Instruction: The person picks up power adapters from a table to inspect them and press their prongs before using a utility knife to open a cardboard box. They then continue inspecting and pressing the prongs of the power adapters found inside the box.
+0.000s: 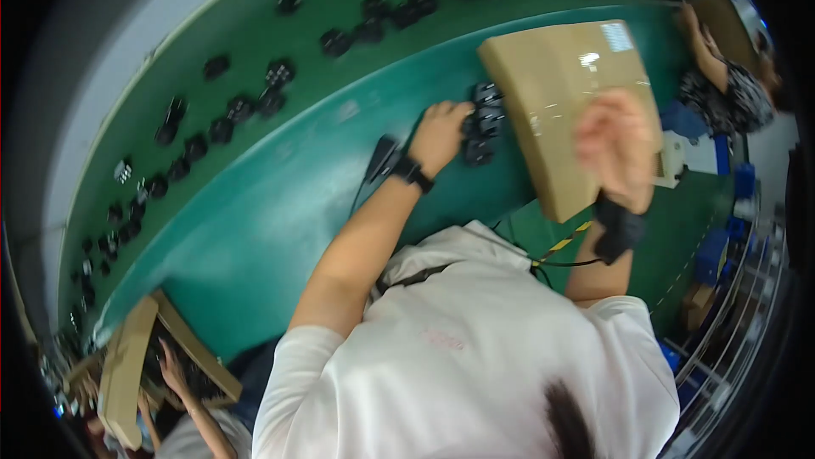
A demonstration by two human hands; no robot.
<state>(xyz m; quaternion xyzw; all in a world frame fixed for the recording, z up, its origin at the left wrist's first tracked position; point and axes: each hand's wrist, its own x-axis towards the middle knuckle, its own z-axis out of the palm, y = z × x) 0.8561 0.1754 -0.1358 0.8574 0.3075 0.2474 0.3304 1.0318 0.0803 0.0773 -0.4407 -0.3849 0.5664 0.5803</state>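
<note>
Left hand (440, 132) curled, fingertips on black parts (484, 123) | cardboard box (560, 94) just right of parts, long axis running away from person | right hand (615, 149) blurred, raised over box, grip unclear | left nearer parts

Bench (280, 204) green. Parts (484, 123) black. Box (560, 94) tan, shiny clear tape. Shirt (475, 349) white. Wrist straps (413, 173) black. Cable (564, 242) yellow-black striped, seemingly.
</note>
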